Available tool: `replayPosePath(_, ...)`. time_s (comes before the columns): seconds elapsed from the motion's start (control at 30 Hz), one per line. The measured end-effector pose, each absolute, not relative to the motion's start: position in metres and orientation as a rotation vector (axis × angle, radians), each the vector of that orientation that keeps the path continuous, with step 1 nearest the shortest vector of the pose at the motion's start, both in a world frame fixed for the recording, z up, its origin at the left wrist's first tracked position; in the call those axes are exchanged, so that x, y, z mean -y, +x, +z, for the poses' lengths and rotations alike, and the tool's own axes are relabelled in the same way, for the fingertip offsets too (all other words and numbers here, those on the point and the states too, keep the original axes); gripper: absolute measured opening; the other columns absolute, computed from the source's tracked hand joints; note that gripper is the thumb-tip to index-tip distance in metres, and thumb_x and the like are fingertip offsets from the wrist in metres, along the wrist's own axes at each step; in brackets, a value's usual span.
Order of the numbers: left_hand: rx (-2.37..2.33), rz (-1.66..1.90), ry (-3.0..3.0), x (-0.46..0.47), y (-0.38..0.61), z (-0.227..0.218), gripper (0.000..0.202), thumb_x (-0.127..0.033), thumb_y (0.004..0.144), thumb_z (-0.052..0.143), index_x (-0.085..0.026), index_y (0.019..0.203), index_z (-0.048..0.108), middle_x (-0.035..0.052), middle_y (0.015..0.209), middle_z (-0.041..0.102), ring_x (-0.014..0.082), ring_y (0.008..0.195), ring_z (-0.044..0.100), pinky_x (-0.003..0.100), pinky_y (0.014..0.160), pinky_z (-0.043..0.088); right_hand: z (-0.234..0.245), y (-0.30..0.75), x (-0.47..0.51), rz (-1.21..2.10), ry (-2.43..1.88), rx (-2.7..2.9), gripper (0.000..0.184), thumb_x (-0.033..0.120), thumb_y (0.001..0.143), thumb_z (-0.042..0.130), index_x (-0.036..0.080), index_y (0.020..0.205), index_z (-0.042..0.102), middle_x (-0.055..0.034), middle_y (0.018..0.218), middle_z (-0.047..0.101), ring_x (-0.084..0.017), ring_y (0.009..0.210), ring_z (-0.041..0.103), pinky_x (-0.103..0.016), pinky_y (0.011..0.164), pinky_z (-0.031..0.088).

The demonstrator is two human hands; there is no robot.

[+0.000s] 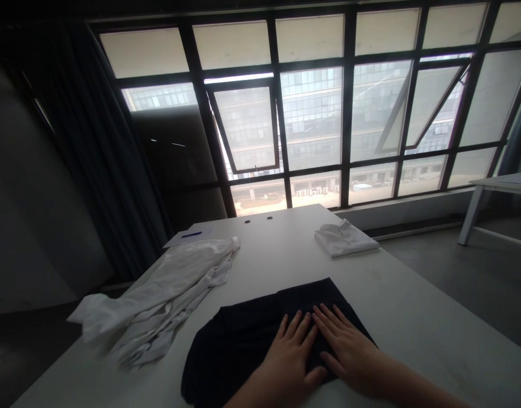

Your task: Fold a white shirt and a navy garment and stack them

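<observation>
A dark, nearly black piece of folded cloth (235, 345) lies flat on the white table (281, 249) in front of me. Its exact kind of garment does not show. My left hand (291, 354) rests palm down on the cloth, fingers spread and pointing away from me. Close beside it, my right hand (345, 348) also lies flat on the cloth toward its right side. The fingertips of both hands nearly meet near the middle. Neither hand grips anything.
Rumpled white garments (171, 289) lie along the table's left side, partly over the edge. A folded white shirt (344, 238) sits at the far right. Behind the garments are paper and a blue pen (191, 234). Another table (498, 184) stands at right, before large windows.
</observation>
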State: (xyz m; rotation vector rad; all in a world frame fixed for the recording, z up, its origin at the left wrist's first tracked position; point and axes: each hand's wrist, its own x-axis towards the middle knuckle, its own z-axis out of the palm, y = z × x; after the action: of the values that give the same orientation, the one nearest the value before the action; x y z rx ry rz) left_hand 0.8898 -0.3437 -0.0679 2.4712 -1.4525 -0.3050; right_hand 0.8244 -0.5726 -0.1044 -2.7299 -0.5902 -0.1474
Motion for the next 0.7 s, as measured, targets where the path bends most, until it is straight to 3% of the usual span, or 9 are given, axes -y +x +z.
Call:
replayPosePath(0.2, 1.361, -0.305, 2.509, 0.321, 0.892, -0.072, 0.091, -0.079, 0.091, 0.039, -0.03, 0.161, 0.008, 0.0004, 0.167, 0.0, 0.0301, 0.154, 0.003, 0.052, 0.126, 0.004, -0.101, 0.823, 0.571, -0.076, -2.715, 0.556, 0.082, 0.052, 0.096, 0.051, 0.027, 0.161, 0.008, -0.0055, 0.167, 0.009, -0.032, 0.154, 0.009, -0.057, 0.125, 0.006)
replayPosePath(0.37, 1.328, -0.268, 2.517, 0.314, 0.89, -0.074, 0.091, -0.077, 0.091, 0.043, -0.031, 0.161, 0.007, -0.0008, 0.167, 0.002, 0.0303, 0.155, 0.004, 0.051, 0.126, 0.005, -0.088, 0.825, 0.557, -0.113, -2.694, 0.617, 0.087, 0.032, 0.087, 0.058, 0.027, 0.161, 0.012, -0.0027, 0.168, 0.012, -0.029, 0.154, 0.007, -0.055, 0.126, 0.004)
replayPosePath(0.57, 1.281, -0.328, 2.502, 0.312, 0.887, -0.069, 0.093, -0.077, 0.089, 0.045, -0.03, 0.161, 0.009, 0.0, 0.167, 0.001, 0.031, 0.154, 0.004, 0.05, 0.127, 0.004, -0.088, 0.827, 0.552, -0.001, -2.673, 0.616, 0.081, 0.053, 0.095, 0.049, 0.029, 0.161, 0.008, -0.0036, 0.167, 0.011, -0.031, 0.154, 0.007, -0.056, 0.125, 0.004)
replayPosePath(0.7, 1.258, -0.342, 2.501, 0.307, 0.886, -0.066, 0.088, -0.076, 0.092, 0.042, -0.031, 0.161, 0.011, -0.0008, 0.167, 0.002, 0.0296, 0.155, 0.003, 0.049, 0.127, 0.003, -0.085, 0.827, 0.561, -0.01, -2.674, 0.567, 0.082, 0.06, 0.094, 0.05, 0.031, 0.16, 0.013, -0.003, 0.167, 0.012, -0.033, 0.154, 0.006, -0.06, 0.124, 0.004)
